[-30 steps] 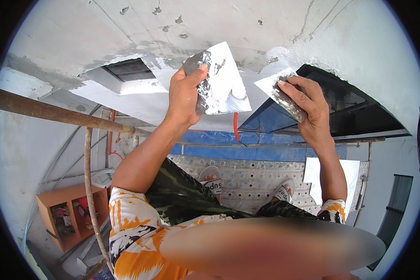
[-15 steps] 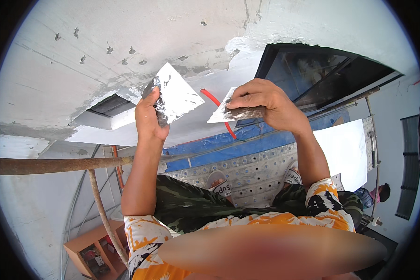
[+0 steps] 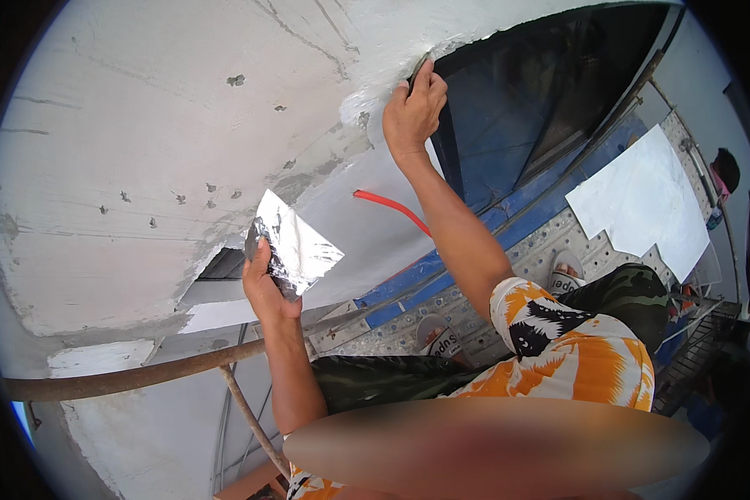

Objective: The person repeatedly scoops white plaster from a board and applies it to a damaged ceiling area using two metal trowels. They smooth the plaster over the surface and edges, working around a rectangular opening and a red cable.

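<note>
My left hand is closed around the dark grip of a wide putty knife. White putty is smeared across its broad blade, which is tilted up. My right hand reaches up to the plastered wall beside the upper left corner of the dark window. A second putty knife is pinched in it, seen nearly edge-on and mostly hidden by the fingers. Its edge appears to meet the wet white plaster at the window's border.
A red tube sticks out from the wall. A rusty scaffold pole crosses at left. Underfoot lies a perforated metal platform with blue sheeting. At right are a white board and, beyond it, another person.
My right hand has moved up and away from the left one, to the wall by the window corner. The left hand with its putty knife sits lower in view. The view has turned and shifted.
</note>
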Demonstrator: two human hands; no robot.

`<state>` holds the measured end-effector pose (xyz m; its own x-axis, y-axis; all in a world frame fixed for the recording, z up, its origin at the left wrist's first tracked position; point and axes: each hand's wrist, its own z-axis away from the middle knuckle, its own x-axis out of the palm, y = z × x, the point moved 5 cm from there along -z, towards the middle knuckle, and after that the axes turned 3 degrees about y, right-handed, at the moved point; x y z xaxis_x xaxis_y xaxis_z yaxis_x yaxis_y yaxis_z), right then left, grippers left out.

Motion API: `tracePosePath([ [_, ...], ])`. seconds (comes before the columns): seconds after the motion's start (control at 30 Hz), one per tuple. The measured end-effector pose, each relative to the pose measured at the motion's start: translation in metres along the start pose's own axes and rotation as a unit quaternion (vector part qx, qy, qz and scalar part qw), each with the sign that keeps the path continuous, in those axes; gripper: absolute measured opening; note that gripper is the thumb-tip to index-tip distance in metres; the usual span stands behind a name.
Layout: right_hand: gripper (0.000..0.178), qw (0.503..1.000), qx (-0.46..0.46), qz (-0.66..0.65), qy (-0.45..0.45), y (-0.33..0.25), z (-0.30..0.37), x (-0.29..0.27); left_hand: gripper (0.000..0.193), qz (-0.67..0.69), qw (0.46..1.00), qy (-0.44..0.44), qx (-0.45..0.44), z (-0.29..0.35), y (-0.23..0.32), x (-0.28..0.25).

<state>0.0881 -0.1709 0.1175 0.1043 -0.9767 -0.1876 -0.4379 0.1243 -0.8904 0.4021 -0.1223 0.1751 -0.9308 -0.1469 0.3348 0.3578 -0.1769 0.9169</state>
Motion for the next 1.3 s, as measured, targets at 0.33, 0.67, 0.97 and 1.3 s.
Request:
tracePosePath([
  [0.33,0.055,0.986,-0.144,-0.087,0.000,-0.016,0.038,-0.019,0.033,-0.015,0.999,0.006,0.032,-0.005,0.002,-0.007],
  [0.67,0.056,0.981,-0.163,-0.053,0.090,-0.046,0.027,0.008,0.032,-0.019,0.999,0.003,0.037,-0.003,0.001,-0.006],
  [0.97,0.055,0.990,-0.069,-0.093,0.077,-0.014,0.010,-0.027,0.032,-0.019,0.999,0.002,0.048,-0.002,0.003,-0.005],
  [1.3,0.069,0.970,-0.217,-0.092,0.063,-0.057,0.042,0.013,0.033,-0.026,0.999,-0.007,0.046,0.005,0.007,-0.001],
])
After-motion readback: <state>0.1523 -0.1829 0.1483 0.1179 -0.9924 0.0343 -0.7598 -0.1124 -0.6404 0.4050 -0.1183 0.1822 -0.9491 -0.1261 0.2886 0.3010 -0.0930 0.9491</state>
